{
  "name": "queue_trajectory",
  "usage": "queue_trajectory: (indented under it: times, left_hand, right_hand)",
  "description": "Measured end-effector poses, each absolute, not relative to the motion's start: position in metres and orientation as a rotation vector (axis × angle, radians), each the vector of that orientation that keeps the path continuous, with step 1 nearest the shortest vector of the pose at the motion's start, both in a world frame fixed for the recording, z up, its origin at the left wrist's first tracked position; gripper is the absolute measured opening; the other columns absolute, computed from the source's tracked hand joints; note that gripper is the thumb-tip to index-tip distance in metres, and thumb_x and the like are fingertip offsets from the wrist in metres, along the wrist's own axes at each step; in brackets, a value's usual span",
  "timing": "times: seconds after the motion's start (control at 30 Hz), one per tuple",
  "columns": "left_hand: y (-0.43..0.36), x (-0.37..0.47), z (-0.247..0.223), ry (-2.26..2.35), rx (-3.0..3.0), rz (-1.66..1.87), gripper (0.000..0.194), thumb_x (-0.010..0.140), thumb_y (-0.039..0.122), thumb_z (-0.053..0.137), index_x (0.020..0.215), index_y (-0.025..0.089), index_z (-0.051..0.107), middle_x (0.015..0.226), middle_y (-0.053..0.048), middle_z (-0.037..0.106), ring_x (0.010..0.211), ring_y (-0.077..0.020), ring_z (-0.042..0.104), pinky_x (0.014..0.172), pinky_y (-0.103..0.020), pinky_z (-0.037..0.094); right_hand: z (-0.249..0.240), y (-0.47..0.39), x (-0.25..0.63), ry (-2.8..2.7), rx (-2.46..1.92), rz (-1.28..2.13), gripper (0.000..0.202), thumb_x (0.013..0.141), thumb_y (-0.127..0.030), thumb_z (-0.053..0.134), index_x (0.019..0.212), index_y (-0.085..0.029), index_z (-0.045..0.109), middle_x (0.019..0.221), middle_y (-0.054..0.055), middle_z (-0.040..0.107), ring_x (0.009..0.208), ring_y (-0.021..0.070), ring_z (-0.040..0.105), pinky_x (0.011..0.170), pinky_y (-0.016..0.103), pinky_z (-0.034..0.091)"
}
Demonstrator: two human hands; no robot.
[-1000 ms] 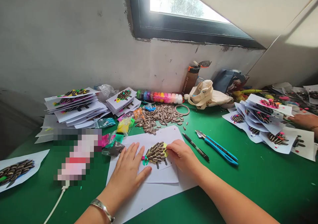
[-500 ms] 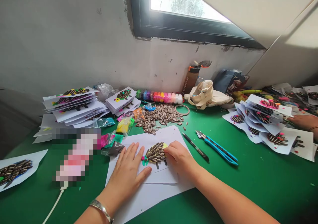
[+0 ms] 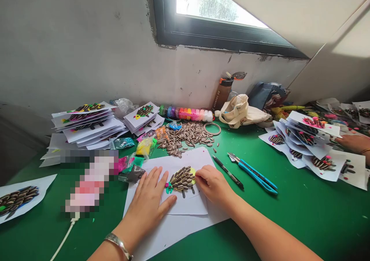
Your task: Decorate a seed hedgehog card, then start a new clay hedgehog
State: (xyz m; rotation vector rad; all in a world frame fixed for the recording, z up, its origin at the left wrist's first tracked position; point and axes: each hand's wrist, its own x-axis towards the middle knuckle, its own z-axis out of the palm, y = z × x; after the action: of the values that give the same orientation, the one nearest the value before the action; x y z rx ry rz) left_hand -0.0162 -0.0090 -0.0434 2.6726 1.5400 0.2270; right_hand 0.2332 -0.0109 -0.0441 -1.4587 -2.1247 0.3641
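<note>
My left hand [image 3: 150, 195] lies with fingers spread on the white paper [image 3: 187, 207], left of a hedgehog-like picture. Overlapping striped sunflower seeds [image 3: 181, 178] form its body, with a green and pink clay head at the left, dark legs below and a patch of yellow clay [image 3: 192, 171] at the right edge. At that yellow edge is my right hand [image 3: 214, 184], thumb and fingertips pinched together. Whatever they hold, if anything, is hidden. Beneath the picture sheet are larger white sheets [image 3: 156, 238].
Behind lie a heap of loose sunflower seeds [image 3: 190, 133], a tape ring [image 3: 212, 129] and bagged clay [image 3: 146, 147]. A pen [image 3: 228, 171] and blue utility knife [image 3: 254, 174] sit rightward. Stacked seed pictures stand left [image 3: 86, 128] and right [image 3: 309, 137], near another person's hand [image 3: 351, 142].
My right hand has drawn slightly right, showing more of the yellow clay and the seeds at that edge. My left hand stays in place on the paper.
</note>
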Motion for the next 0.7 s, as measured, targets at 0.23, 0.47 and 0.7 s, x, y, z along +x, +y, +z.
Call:
queue_trajectory:
  times: [0.23, 0.47, 0.7]
  left_hand:
    - [-0.009, -0.016, -0.043, 1.544, 2.685, 0.207, 0.066, 0.089, 0.058, 0.04, 0.14, 0.017, 0.043, 0.148, -0.013, 0.038, 0.137, -0.0318, 0.032, 0.11, -0.053, 0.028]
    - [-0.008, -0.015, -0.043, 1.546, 2.679, 0.211, 0.066, 0.089, 0.058, 0.041, 0.14, 0.017, 0.044, 0.148, -0.013, 0.038, 0.137, -0.032, 0.032, 0.11, -0.053, 0.028]
    - [-0.009, -0.015, -0.04, 1.562, 2.656, 0.163, 0.066, 0.089, 0.058, 0.039, 0.141, 0.018, 0.041, 0.149, -0.012, 0.036, 0.138, -0.0306, 0.03, 0.111, -0.052, 0.027]
  right_hand:
    - [-0.043, -0.009, 0.229, -2.164, -1.474, 0.315, 0.017, 0.085, -0.01, 0.05, 0.072, -0.017, 0.059, 0.071, 0.004, 0.055, 0.071, 0.0159, 0.049, 0.064, 0.025, 0.034]
    - [-0.045, -0.008, 0.227, -2.174, -1.473, 0.305, 0.019, 0.085, -0.011, 0.051, 0.07, -0.017, 0.059, 0.07, 0.004, 0.055, 0.07, 0.0155, 0.049, 0.064, 0.025, 0.034]
    - [-0.032, 0.001, 0.248, -2.184, -1.744, 0.22, 0.018, 0.089, -0.018, 0.05, 0.081, -0.021, 0.066, 0.076, 0.001, 0.061, 0.075, 0.0129, 0.055, 0.068, 0.021, 0.037]
